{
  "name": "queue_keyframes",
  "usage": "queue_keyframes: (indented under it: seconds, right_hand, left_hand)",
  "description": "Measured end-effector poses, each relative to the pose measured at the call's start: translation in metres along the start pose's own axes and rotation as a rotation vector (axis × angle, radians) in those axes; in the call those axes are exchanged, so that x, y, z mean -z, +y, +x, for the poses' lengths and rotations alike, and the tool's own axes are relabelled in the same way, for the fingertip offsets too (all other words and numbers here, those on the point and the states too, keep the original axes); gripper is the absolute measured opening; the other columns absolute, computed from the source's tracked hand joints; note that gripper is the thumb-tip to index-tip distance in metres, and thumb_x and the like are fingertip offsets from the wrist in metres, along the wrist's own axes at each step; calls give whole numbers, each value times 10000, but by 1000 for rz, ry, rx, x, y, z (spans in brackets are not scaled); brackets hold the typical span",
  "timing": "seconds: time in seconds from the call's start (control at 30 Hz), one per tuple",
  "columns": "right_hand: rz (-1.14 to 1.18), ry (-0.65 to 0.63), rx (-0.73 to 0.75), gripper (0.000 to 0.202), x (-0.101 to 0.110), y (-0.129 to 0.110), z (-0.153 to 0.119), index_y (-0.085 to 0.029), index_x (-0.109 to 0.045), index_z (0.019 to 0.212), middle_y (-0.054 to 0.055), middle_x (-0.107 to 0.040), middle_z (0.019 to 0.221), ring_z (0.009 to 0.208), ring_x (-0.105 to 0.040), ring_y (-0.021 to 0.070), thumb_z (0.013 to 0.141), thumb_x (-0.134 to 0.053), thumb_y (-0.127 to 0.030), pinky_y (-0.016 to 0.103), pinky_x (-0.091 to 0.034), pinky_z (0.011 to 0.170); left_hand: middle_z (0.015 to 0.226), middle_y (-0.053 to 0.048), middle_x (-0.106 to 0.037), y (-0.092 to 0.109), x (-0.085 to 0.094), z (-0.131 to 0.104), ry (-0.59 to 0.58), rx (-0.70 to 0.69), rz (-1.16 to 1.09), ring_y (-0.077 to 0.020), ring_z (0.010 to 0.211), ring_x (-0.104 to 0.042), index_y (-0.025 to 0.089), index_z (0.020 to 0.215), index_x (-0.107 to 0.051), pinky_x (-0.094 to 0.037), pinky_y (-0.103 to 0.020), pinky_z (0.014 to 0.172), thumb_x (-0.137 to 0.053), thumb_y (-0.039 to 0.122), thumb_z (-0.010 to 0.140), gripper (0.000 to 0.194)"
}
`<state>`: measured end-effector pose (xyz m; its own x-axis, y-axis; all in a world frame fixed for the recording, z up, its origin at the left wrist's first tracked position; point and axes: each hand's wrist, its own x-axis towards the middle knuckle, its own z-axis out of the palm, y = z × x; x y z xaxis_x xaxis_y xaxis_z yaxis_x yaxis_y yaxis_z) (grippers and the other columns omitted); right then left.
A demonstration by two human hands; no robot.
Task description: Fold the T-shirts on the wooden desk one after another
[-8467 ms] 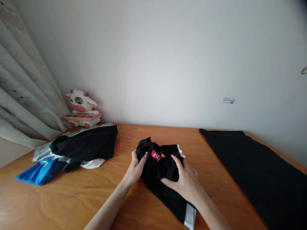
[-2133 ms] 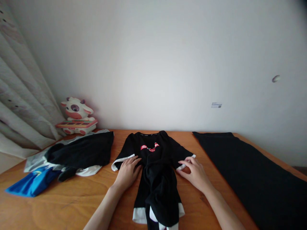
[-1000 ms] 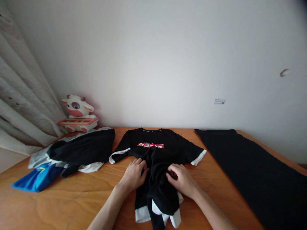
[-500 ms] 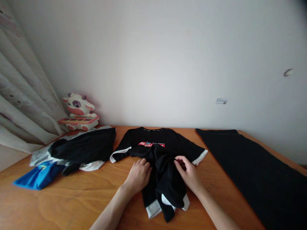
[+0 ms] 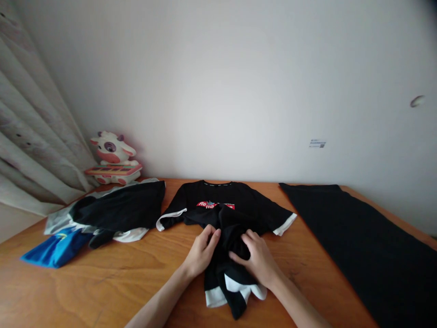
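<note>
A black T-shirt (image 5: pixel 239 193) with white sleeve edges and a red printed label lies on the table, its upper half spread and its lower part bunched toward me. My left hand (image 5: pixel 201 250) is closed at the left side of the bunch, thumb against the fingers, pinching black cloth. On the right, my right hand (image 5: pixel 254 255) grips the folds with its thumb and fingers curled into them. Below the hands, black cloth with white bands (image 5: pixel 216 297) hangs together in a heap; which garment each piece belongs to I cannot tell.
A pile of black, grey and white clothes (image 5: pixel 126 207) with a blue piece (image 5: pixel 51 249) lies on the left of the wooden table (image 5: pixel 136 282). Behind it stands a cow toy with a keyboard (image 5: pixel 114 159), beside a curtain (image 5: pixel 34 136). A flat black cloth (image 5: pixel 362 241) covers the right side.
My right hand has moved left and down into the folds, and its grip has shifted. My left hand has turned so its thumb shows on top. The bunched cloth has been gathered slightly left.
</note>
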<state>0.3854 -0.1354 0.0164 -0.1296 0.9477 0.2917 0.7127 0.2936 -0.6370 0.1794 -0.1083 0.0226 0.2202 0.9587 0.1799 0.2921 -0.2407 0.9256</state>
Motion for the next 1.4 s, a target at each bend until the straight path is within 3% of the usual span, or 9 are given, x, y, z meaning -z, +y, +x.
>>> queue_keyframes:
  seconds: [0.33,0.43,0.57,0.67,0.77,0.97,1.07,1.23,1.4]
  right_hand:
    - [898,328,-369,257,20,30,15,-232,-632,828,22,-681,759,798,-657,257,796,-484,-440,344,-531,701]
    - [930,407,-390,319,22,41,18,-223,-669,892,39,-692,757,786,-670,275,789,-470,-450,374,-541,686]
    - [767,488,-396,392,24,49,21,-198,-666,1045,77,-690,915,892,-651,286,803,-515,-467,413,-549,776]
    - [389,576,-209,564,28,48,19,-203,-559,1322,99,-620,1069,935,-600,272,810,-612,-435,434,-536,835]
    - [4,444,105,562,31,45,13,-300,-551,1392,94,-563,1116,966,-563,268,834,-616,-281,468,-501,924]
    - [-154,319,147,46,28,47,11,-264,-686,835,76,-558,1001,902,-566,256,838,-642,-250,441,-525,844]
    - [-91,378,156,116,32,50,13,-253,-628,785,89,-609,1080,996,-587,269,887,-594,-293,447,-521,880]
    - [-17,245,205,473,37,55,12,-288,-549,1346,93,-615,1270,1045,-604,257,875,-558,-243,450,-539,903]
    - [-32,231,120,263,34,54,15,-275,-723,1061,71,-622,904,843,-605,252,887,-527,-265,435,-534,816]
  left_hand:
    - [881,-33,-740,7,26,18,556,373,-661,-221,884,-685,205,875,-713,-539,-309,784,-688,448,762,269]
    - [830,-42,-738,12,34,17,577,477,-788,-240,840,-697,208,902,-720,-552,-348,766,-658,454,790,277]
    - [811,0,-685,13,38,15,661,286,-624,-197,813,-651,221,856,-668,-525,-288,739,-668,473,778,263]
    - [706,50,-552,11,34,13,615,75,-372,-131,693,-551,231,750,-540,-470,-225,666,-666,509,794,309]
    - [665,84,-485,8,21,9,471,-1,-264,-106,608,-498,245,826,-460,-436,-214,597,-661,531,819,350]
    - [1057,-41,-693,0,3,0,92,-28,-65,-212,974,-671,230,1261,-460,-530,-340,866,-683,465,839,532]
    - [1177,-60,-678,2,9,1,184,-78,-9,-234,1145,-623,230,1243,-555,-469,-362,1006,-600,453,892,418]
    - [1014,-38,-690,3,22,5,367,-42,-48,-228,1002,-632,219,1063,-639,-483,-334,923,-556,473,901,312]
    - [1112,-50,-671,6,31,6,414,-124,10,-233,1083,-605,236,1124,-618,-454,-349,988,-513,452,935,306]
